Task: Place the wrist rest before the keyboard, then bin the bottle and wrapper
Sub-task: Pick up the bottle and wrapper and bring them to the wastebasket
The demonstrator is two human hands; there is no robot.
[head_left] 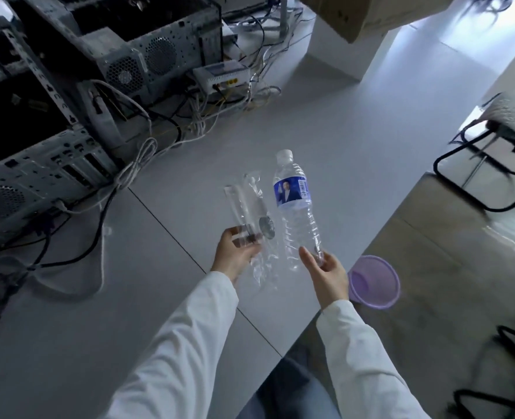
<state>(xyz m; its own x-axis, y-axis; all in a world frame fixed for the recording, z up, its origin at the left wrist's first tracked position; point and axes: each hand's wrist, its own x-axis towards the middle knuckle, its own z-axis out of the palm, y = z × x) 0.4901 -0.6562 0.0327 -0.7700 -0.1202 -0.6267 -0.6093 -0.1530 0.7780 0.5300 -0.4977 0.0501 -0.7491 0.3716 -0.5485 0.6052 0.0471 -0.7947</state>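
At far left sit open computer cases and tangled cables, with no keyboard or wrist rest in view, so you cannot tell whether step 1 is done; your left hand grips the clear wrapper above the white desk; your right hand pinches the base of the bottle, cap pointing away; the purple bin waits on the floor just right of that hand; both of the 2 items look unbinned.

No wording can be read anywhere; the bottle carries a blue label with a figure and a barcode, its print too small to make out.
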